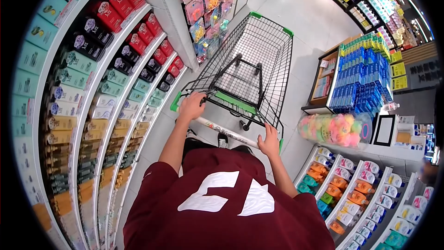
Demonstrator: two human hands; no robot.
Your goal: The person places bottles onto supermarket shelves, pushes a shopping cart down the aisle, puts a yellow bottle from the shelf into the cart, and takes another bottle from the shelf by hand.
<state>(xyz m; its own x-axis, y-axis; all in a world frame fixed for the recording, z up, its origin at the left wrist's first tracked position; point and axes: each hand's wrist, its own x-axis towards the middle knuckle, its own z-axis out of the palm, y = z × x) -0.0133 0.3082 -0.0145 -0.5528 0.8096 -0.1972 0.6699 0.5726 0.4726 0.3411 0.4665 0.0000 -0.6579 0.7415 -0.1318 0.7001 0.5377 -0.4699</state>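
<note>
An empty wire shopping cart (252,60) with green corner pieces stands in front of me. Its white printed handle bar (226,132) runs across just ahead of my body. My left hand (191,106) is wrapped round the bar near its left green end. Near the right end, my right hand (268,140) rests with its fingers closed round the same bar. Below the bar, a black and white shoe (223,140) shows on the floor.
Curved shelves (104,65) of boxed and bottled goods line the left side. Colourful hanging packs (203,11) are beyond them. To the right stand stacked blue boxes (358,76), a clear container of coloured puffs (333,128) and bottle shelves (351,190). Pale floor tiles (300,28) lie ahead.
</note>
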